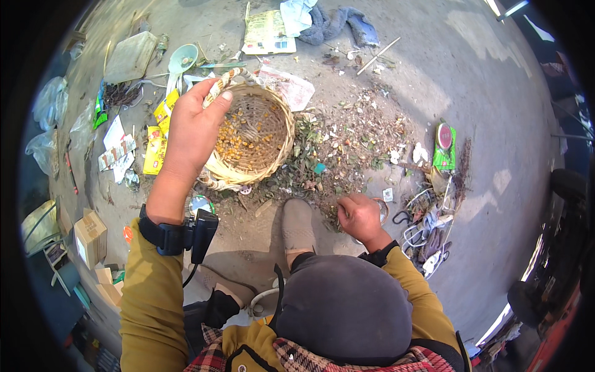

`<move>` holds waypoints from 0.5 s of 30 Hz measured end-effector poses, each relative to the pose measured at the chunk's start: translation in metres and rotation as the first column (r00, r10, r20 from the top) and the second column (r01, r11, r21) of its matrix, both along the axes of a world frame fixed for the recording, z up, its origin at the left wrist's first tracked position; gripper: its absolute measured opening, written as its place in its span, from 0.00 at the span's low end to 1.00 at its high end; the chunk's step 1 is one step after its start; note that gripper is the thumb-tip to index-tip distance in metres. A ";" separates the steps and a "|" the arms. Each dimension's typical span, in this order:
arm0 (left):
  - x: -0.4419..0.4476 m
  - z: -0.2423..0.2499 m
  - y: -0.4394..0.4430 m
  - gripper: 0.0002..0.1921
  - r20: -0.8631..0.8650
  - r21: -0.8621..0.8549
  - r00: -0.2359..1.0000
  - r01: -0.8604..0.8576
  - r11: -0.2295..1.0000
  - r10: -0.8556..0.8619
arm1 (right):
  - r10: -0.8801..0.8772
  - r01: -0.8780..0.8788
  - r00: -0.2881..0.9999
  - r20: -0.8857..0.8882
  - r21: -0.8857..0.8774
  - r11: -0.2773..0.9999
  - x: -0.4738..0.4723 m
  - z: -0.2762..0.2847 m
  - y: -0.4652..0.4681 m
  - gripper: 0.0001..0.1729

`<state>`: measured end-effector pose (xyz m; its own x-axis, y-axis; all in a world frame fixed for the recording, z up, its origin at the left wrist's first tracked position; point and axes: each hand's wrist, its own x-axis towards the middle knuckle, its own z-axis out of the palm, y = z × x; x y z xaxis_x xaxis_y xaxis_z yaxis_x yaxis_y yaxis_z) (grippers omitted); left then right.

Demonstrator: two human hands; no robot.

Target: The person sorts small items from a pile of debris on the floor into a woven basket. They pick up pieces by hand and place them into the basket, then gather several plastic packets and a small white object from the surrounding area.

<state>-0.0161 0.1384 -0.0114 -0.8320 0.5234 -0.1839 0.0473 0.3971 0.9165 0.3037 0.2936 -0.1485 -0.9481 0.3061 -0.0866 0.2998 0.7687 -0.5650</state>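
Note:
My left hand grips the wrapped handle of a round wicker basket, which is tilted so its inside faces up. Yellow corn kernels lie scattered over the basket's bottom. To its right, a heap of dry leaves and litter spreads over the floor. Over the near edge of that heap is my right hand, its fingers curled under; whether anything is inside them is hidden. A round lidded or rimmed object shows partly behind the right hand.
Yellow packets, a pale green ladle-like scoop and a flat panel lie left. A green packet and tangled cords lie right. Cardboard boxes stand lower left. My brown shoe is between both hands.

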 end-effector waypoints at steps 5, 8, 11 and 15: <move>0.002 0.003 0.000 0.16 0.009 -0.017 1.000 0.005 1.000 -0.005 | -0.247 0.236 0.953 -0.177 -0.081 0.968 -0.057 -0.036 0.028 0.04; 0.001 0.002 0.000 0.17 -0.012 -0.009 1.000 0.006 1.000 -0.006 | -0.238 0.232 0.960 -0.147 -0.058 0.971 -0.075 -0.050 0.037 0.06; 0.001 0.001 0.000 0.17 -0.012 0.005 1.000 -0.009 1.000 0.009 | -0.209 0.211 0.977 -0.043 0.033 0.977 -0.075 -0.056 0.037 0.07; 0.002 0.000 0.002 0.16 0.010 0.011 1.000 0.000 1.000 0.000 | -0.268 0.268 0.963 -0.020 0.054 0.962 -0.071 -0.062 0.037 0.06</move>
<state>-0.0145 0.1403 -0.0111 -0.8298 0.5259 -0.1865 0.0380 0.3867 0.9214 0.2331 0.3302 -0.2103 -0.8315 0.5532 -0.0508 0.4922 0.6913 -0.5290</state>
